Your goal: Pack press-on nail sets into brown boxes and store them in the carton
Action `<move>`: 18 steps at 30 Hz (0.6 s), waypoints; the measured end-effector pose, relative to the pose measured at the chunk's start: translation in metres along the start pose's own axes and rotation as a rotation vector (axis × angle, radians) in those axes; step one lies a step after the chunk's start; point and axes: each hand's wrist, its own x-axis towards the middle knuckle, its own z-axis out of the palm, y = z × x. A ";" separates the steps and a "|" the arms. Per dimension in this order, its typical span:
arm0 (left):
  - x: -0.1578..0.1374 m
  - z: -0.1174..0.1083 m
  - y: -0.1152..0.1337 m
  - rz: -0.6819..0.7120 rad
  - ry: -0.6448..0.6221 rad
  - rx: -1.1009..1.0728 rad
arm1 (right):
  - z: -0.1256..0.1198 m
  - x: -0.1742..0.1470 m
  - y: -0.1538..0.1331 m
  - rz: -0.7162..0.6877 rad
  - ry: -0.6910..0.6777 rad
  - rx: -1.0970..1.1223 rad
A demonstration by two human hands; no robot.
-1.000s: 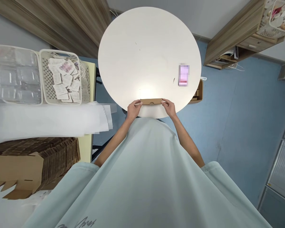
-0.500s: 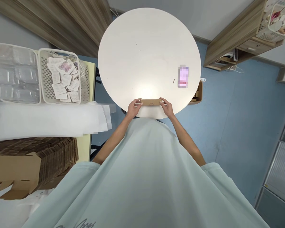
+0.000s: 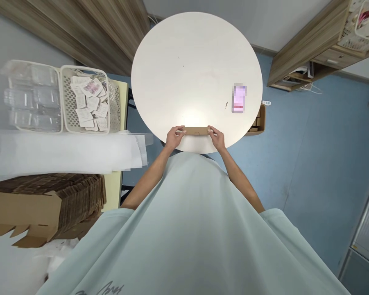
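A narrow brown cardboard box (image 3: 196, 131) is held between my two hands at the near side of a round white table (image 3: 190, 53). My left hand (image 3: 175, 137) pinches its left end, thumb and fingers closed on the corner. At the opposite end my right hand (image 3: 216, 138) grips the box in the same way. The long side facing me carries a small semicircular notch. Whether the box rests on the tabletop or is held just above it, I cannot tell. What is inside the box is hidden.
A blurred pink phone-like object (image 3: 239, 98) lies on the table's right. An open carton (image 3: 260, 122) stands beyond the table's right edge. To the left are a white basket of cards (image 3: 86, 102), clear plastic containers (image 3: 33, 98), white sheets (image 3: 70, 151) and stacked flat cardboard (image 3: 80, 200).
The view has shifted slightly, so the surroundings appear a little further right. Both hands keep their hold on the box, with no clear movement of it.
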 end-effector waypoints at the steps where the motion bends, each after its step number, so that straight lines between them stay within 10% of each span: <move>1: -0.002 0.000 0.001 -0.010 0.005 0.007 | 0.000 -0.001 0.001 0.005 0.001 0.003; 18: -0.064 0.029 -0.048 -0.245 -0.021 -0.046 | 0.013 -0.074 0.065 0.147 0.006 0.056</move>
